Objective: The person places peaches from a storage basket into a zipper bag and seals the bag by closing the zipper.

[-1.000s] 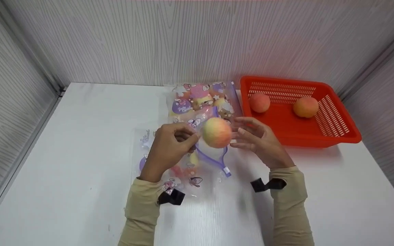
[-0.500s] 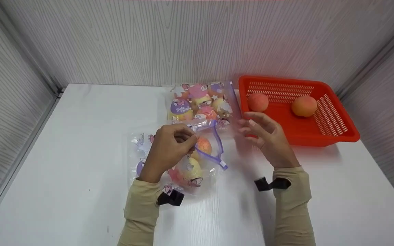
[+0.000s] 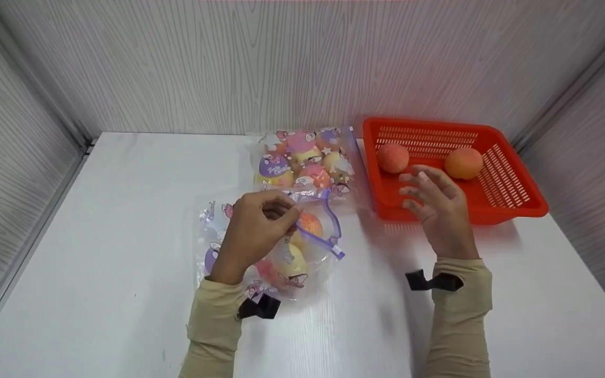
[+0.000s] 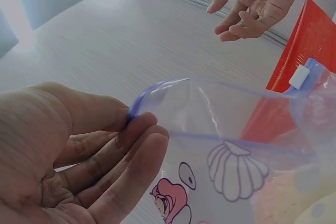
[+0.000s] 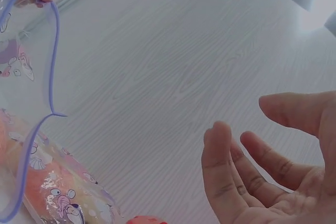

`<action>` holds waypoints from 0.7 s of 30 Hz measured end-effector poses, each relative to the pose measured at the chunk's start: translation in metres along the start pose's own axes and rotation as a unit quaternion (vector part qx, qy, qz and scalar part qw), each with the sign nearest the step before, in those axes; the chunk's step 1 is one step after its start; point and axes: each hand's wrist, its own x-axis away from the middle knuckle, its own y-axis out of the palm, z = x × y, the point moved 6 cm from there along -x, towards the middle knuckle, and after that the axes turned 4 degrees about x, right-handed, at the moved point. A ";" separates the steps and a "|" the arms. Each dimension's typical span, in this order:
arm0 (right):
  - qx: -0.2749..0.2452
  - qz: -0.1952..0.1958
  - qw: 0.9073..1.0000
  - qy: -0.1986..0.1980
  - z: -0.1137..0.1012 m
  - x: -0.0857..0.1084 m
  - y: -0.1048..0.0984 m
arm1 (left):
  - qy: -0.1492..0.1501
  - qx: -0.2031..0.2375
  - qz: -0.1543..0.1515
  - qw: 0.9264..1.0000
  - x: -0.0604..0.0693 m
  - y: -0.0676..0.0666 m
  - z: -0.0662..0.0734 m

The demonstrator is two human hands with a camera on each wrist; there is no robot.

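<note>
My left hand (image 3: 258,226) pinches the purple-edged rim of a clear printed zip bag (image 3: 323,273) between thumb and finger. In the left wrist view the bag's mouth gapes, with a white slider (image 4: 300,77) at its far corner. Several peach-like fruits, among them an orange-pink peach (image 3: 310,224), lie inside the bag. Over the front left of a red basket (image 3: 460,215) hovers my right hand (image 3: 441,215), fingers loosely bent and holding nothing. Two more fruits are in the basket: a pink peach (image 3: 393,158) at the left and a yellow-orange peach (image 3: 463,163) at the right.
Behind the held bag lies a second printed zip bag (image 3: 302,160) filled with several fruits, close to the basket's left side. A white table (image 3: 139,236) carries everything. Pale wood-grain panels (image 3: 218,63) rise at the back and both sides.
A peach that was between the hands has dropped into the bag. My right hand has moved right, towards the basket. The left hand keeps its pinch on the bag's rim.
</note>
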 end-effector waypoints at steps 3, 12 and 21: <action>0.034 0.019 0.999 -0.004 0.002 0.000 -0.001 | 0.002 -0.002 0.000 1.000 0.000 0.000 0.000; 0.415 -0.098 0.904 0.034 0.053 -0.009 0.046 | -0.007 -0.005 0.004 1.000 0.001 0.000 -0.002; 0.461 -0.180 0.854 0.161 0.116 -0.009 0.052 | 0.001 -0.006 0.002 1.000 0.000 0.000 -0.001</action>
